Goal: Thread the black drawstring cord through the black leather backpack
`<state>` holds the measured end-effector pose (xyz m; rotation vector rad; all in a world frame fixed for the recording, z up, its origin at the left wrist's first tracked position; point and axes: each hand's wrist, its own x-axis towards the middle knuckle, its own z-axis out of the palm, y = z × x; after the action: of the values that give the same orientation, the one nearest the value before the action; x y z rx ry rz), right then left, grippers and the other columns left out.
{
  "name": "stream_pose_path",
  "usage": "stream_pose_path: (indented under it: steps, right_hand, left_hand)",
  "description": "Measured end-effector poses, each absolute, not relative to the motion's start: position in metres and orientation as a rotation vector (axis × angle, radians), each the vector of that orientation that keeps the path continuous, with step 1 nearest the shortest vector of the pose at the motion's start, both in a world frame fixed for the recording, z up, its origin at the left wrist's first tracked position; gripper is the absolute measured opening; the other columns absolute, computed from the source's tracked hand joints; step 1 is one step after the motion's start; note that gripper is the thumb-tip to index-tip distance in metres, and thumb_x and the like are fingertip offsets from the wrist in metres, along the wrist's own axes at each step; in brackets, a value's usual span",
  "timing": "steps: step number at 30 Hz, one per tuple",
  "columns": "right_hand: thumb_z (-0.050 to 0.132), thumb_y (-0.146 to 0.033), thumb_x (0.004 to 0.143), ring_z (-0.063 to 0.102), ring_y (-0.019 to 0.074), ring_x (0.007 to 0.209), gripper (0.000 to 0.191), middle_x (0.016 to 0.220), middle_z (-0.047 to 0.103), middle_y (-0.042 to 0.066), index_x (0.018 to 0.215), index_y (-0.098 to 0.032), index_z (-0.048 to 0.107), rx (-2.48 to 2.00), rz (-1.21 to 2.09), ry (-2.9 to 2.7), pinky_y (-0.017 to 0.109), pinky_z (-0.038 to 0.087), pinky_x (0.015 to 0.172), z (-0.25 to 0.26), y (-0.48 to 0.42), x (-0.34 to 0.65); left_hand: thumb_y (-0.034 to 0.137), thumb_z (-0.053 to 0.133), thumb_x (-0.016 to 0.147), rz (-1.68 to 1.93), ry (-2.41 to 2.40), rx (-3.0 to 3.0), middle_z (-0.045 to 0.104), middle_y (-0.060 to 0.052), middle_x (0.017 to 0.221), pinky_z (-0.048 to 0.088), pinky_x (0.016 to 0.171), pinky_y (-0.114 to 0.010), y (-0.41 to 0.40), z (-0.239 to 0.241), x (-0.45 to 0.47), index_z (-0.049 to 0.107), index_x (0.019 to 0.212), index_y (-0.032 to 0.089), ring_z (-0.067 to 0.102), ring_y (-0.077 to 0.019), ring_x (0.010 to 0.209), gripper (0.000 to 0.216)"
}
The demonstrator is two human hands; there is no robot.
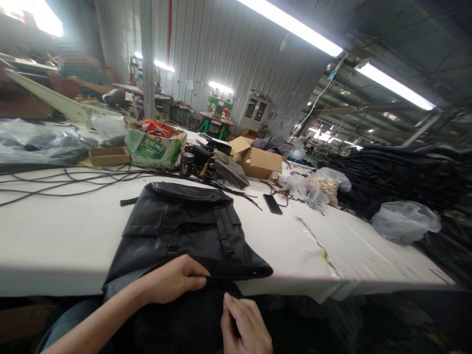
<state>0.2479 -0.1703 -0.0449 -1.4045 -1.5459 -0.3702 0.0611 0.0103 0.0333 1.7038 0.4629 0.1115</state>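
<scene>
Black leather-look backpack (184, 226), flat at the near edge of the white bench (55, 236), lower end hanging over the front. Left hand (173, 282) closed on the bag's near hem, fingers folded down over it; right hand (245, 324) below the bench edge, half curled, fingertips against the overhanging dark material, actual grip impossible to tell. Beyond the bag: black phone (273, 203) just to its right, loose black cords (73, 179), green carton (155, 145), open cardboard box (260, 162), clear plastic bag (405, 221) far right.
</scene>
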Motion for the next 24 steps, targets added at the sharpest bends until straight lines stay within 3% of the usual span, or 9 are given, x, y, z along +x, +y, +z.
stream_pose_path:
  steps: [5,7,10,15,18,21,24]
  right_hand:
    - [0.067,0.0,0.1,0.074,0.0199,0.077,0.026,0.093,0.081,0.005,0.112,-0.021,0.077,-1.463,-0.429,-1.57,0.033,0.063,0.075,-0.048,-0.166,0.244]
    - [0.068,-0.005,0.103,0.069,0.019,0.072,0.018,0.083,0.076,0.003,0.099,-0.022,0.074,-1.528,-0.442,-1.568,0.032,0.058,0.072,-0.05,-0.164,0.242]
    - [0.067,-0.011,0.105,0.063,0.0193,0.068,0.021,0.074,0.065,0.001,0.087,-0.022,0.066,-1.647,-0.46,-1.553,0.033,0.053,0.071,-0.053,-0.162,0.241]
    - [0.065,-0.012,0.106,0.062,0.0187,0.07,0.021,0.074,0.062,0.001,0.089,-0.023,0.065,-1.663,-0.428,-1.57,0.032,0.048,0.071,-0.052,-0.159,0.24]
    - [0.062,-0.011,0.107,0.063,0.0189,0.071,0.02,0.076,0.064,0.001,0.091,-0.023,0.066,-1.639,-0.414,-1.578,0.031,0.048,0.073,-0.053,-0.158,0.24]
    - [0.06,-0.011,0.107,0.063,0.0189,0.071,0.022,0.076,0.064,0.001,0.09,-0.023,0.065,-1.648,-0.4,-1.573,0.031,0.048,0.072,-0.056,-0.158,0.241]
    - [0.06,-0.01,0.108,0.063,0.0189,0.072,0.021,0.077,0.064,0.001,0.092,-0.023,0.065,-1.65,-0.398,-1.575,0.031,0.047,0.072,-0.058,-0.158,0.241]
  left_hand:
    - [0.05,0.065,0.098,0.141,0.465,1.75,0.054,0.0,0.073,0.035,0.069,-0.03,0.008,0.036,0.062,0.07,0.079,0.017,0.042,-0.0169,0.071,0.038]
    - [0.048,0.064,0.097,0.148,0.472,1.764,0.061,-0.001,0.076,0.039,0.073,-0.03,0.007,0.036,0.062,0.075,0.083,0.017,0.049,-0.0195,0.074,0.035]
    - [0.043,0.064,0.096,0.145,0.465,1.773,0.065,-0.001,0.078,0.04,0.075,-0.03,0.006,0.036,0.062,0.078,0.087,0.017,0.053,-0.0207,0.077,0.031]
    - [0.034,0.065,0.096,0.147,0.443,1.784,0.064,0.002,0.08,0.037,0.075,-0.03,0.007,0.034,0.061,0.079,0.087,0.017,0.054,-0.0182,0.079,0.023]
    - [0.041,0.067,0.096,0.153,0.537,1.816,0.067,0.002,0.081,0.037,0.072,-0.03,0.008,0.026,0.062,0.083,0.094,0.018,0.055,-0.0183,0.078,0.028]
    - [0.053,0.066,0.097,0.195,0.748,1.843,0.062,0.001,0.073,0.033,0.065,-0.03,0.008,0.015,0.067,0.082,0.087,0.016,0.049,-0.0169,0.071,0.041]
    - [0.046,0.067,0.092,0.232,0.856,1.838,0.058,0.001,0.067,0.031,0.063,-0.031,0.002,0.007,0.077,0.081,0.079,0.016,0.047,-0.0163,0.067,0.036]
